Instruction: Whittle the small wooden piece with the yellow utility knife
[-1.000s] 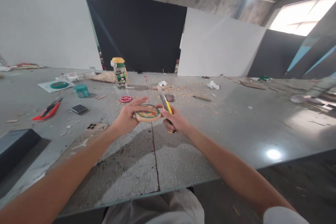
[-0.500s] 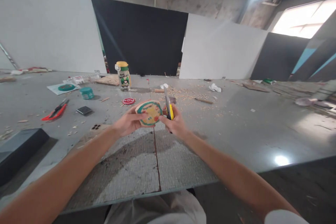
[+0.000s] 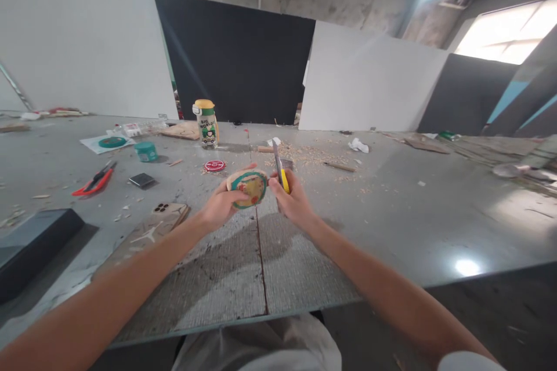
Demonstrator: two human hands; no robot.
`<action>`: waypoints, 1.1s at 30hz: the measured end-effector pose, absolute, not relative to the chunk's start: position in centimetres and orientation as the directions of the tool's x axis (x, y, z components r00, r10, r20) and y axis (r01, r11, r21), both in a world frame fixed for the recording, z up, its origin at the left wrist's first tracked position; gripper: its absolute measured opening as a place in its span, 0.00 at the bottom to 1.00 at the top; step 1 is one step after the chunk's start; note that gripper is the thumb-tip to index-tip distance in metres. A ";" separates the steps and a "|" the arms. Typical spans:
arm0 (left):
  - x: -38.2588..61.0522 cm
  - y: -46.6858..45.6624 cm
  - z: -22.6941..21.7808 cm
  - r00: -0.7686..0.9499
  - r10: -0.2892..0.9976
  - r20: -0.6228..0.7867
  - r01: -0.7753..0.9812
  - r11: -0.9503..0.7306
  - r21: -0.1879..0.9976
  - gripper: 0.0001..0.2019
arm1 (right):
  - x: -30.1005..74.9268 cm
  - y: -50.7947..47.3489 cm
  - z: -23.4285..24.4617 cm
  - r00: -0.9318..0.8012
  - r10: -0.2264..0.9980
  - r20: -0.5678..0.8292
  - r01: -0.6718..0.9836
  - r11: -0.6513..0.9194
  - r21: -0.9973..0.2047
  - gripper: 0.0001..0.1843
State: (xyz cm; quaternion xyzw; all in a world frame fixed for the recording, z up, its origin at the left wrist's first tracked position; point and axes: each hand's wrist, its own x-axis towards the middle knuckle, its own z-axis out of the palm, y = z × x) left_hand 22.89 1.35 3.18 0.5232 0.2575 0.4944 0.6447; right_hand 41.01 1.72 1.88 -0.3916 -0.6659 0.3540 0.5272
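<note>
My left hand grips a rounded piece of wood with a teal rim and a yellow middle marked with red. Its painted face is turned toward me, and the thumb lies across it. Close by on the right, my right hand is closed around a yellow utility knife. The blade is out and points up and away from me. A small gap shows between the knife and the wood. Both hands are above the grey table, over its near middle.
Pale shavings lie scattered beyond my hands. A drink bottle, a teal jar, a red round lid, red-handled pliers and a dark square box stand left. A phone lies near my left forearm; a thin carving tool lies right.
My right hand and the knife have drawn slightly away from the wood, the thumb no longer against it. My left hand has tilted the piece. The view has shifted a little.
</note>
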 end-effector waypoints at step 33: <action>20.7 2.0 3.7 0.521 0.853 0.021 0.265 -0.185 0.946 0.32 | 43.0 -0.7 4.7 -0.609 0.675 0.417 0.645 0.727 -0.234 0.21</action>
